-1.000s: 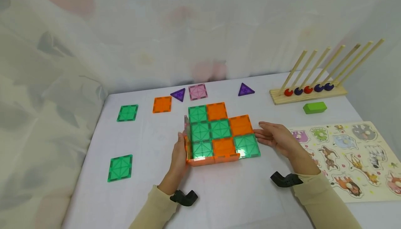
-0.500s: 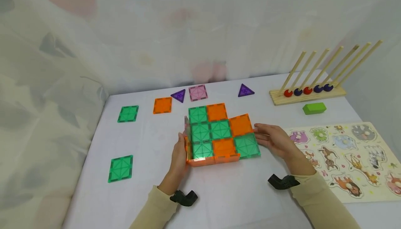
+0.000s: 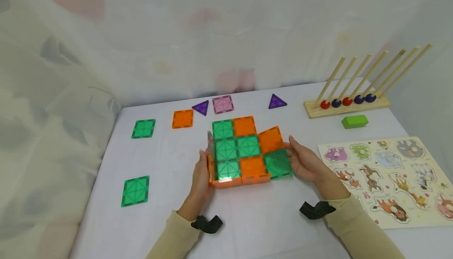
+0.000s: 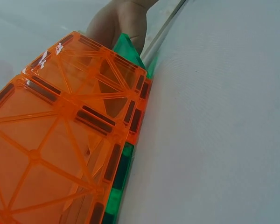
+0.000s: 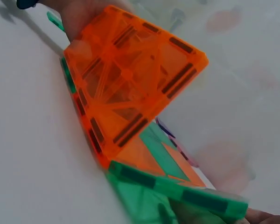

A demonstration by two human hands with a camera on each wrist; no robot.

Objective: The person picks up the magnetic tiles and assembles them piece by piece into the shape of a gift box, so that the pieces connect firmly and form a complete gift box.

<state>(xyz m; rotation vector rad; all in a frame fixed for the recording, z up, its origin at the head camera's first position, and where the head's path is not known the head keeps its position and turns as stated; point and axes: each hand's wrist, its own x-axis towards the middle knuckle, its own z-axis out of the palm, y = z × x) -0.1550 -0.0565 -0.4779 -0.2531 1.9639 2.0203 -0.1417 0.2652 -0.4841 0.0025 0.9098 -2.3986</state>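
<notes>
Your L hand (image 3: 199,178) lies vs. the L side of the mag-tile build (image 3: 248,146), fingers extended, no grip, prob. bracing; build's mid-table. Your R hand (image 3: 306,160), fingers extended, no grip, props the tilted green sq. tile (image 3: 277,164), likely to raise it. White tabletop (image 3: 255,215), pale patterned drape (image 3: 170,34) behind.

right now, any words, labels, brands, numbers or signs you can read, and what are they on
None: no readable text shows in any view.
The square tiles show only moulded lines and dark edge strips.
The animal board bears pictures; its smallest marks are too tiny to make out.
</notes>
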